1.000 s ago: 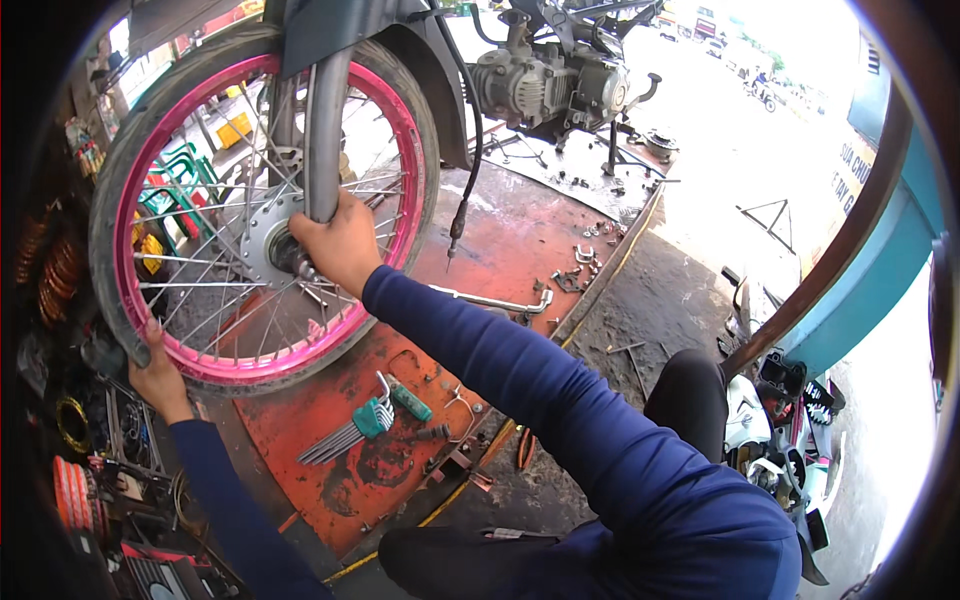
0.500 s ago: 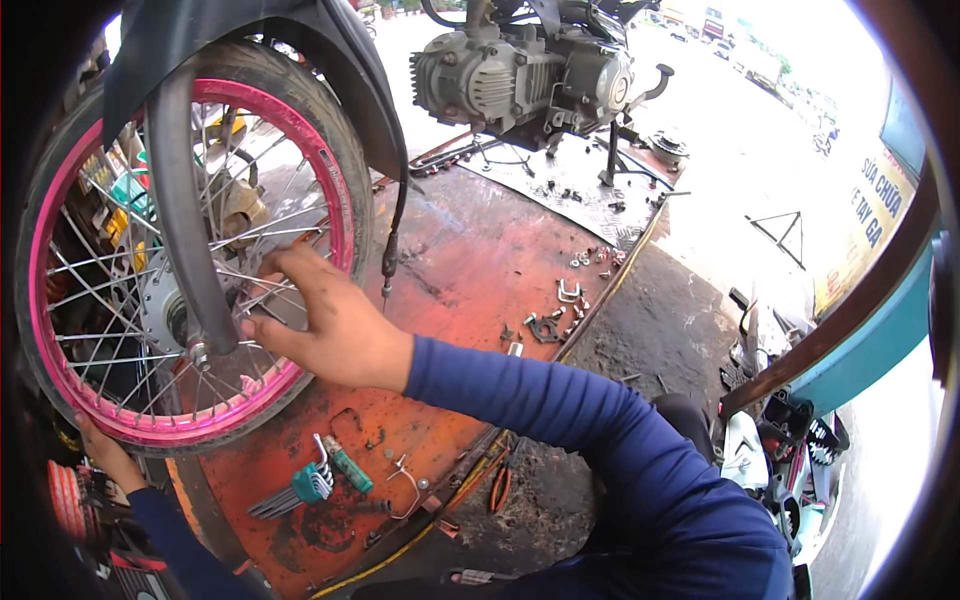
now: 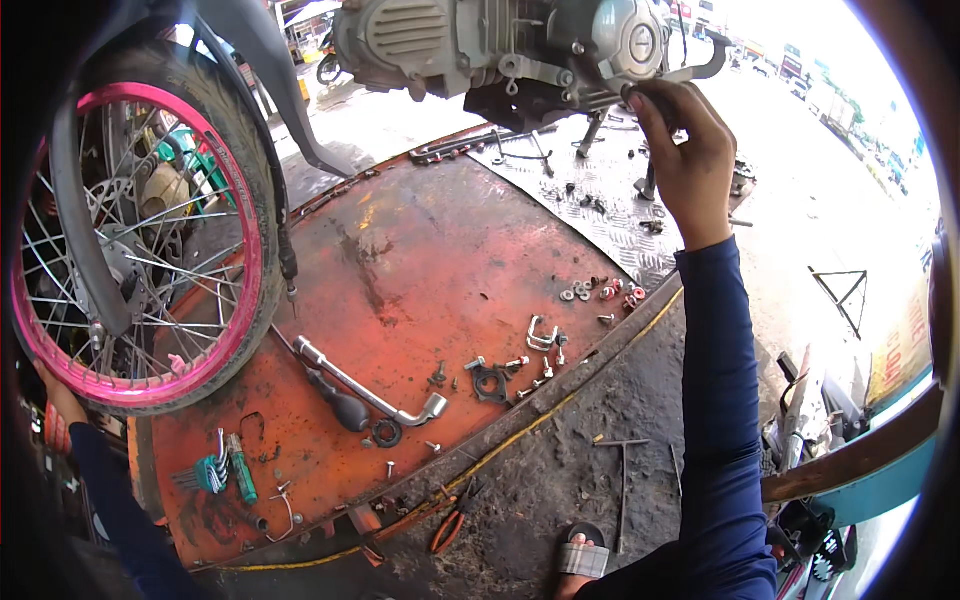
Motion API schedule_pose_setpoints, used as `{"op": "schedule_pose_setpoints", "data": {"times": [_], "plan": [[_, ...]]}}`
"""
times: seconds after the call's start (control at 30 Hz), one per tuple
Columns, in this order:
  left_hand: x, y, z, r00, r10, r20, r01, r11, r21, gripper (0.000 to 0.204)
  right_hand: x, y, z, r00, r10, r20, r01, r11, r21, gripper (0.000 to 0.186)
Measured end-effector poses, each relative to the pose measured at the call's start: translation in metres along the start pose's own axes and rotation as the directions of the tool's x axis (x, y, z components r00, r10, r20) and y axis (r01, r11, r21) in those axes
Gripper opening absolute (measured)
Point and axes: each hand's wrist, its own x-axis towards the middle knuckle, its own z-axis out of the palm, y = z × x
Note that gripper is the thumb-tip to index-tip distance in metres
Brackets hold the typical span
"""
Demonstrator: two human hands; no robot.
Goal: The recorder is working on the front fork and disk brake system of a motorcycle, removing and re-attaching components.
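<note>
A motorcycle's front wheel [image 3: 262, 235], with a pink rim and black tyre, stands at the left on its dark fork [image 3: 80, 215]. My left hand [image 3: 62, 395] holds the tyre at its lower left edge, its fingers partly hidden behind the rubber. At the upper right my right hand [image 3: 692, 150] is raised under the grey engine [image 3: 425, 45]. Its thumb and fingertips are pinched together just below the round side cover [image 3: 632, 38], by the foot lever [image 3: 705, 60]. Whatever lies between these fingertips is too small to make out.
The red metal platform [image 3: 400, 270] bears a ratchet wrench [image 3: 335, 390], a socket wrench [image 3: 370, 390], hex keys [image 3: 212, 472], and loose bolts [image 3: 520, 362]. Pliers [image 3: 450, 525] and a T-handle wrench [image 3: 624, 490] lie on the dark ground. Motorcycle parts [image 3: 815, 400] are piled at the right.
My right hand has left the wheel's spokes and moved up and right to the engine. The view has shifted rightward, bringing the wrenches into sight. My left hand stays on the tyre.
</note>
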Motion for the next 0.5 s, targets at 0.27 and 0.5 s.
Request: {"op": "schedule_pose_setpoints", "data": {"times": [0.27,0.5], "plan": [[-0.055,0.032,0.030,0.998,-0.055,-0.042,0.055,0.998,0.007,0.073,0.007,-0.017,0.007,0.953,-0.250,-0.172,0.221,0.960,-0.169,0.015],[-0.040,0.007,0.035,0.998,-0.030,-0.053,0.030,0.999,0.014,0.076,0.026,-0.051,0.061,0.989,-0.126,0.079,0.122,0.991,0.062,0.011]]}}
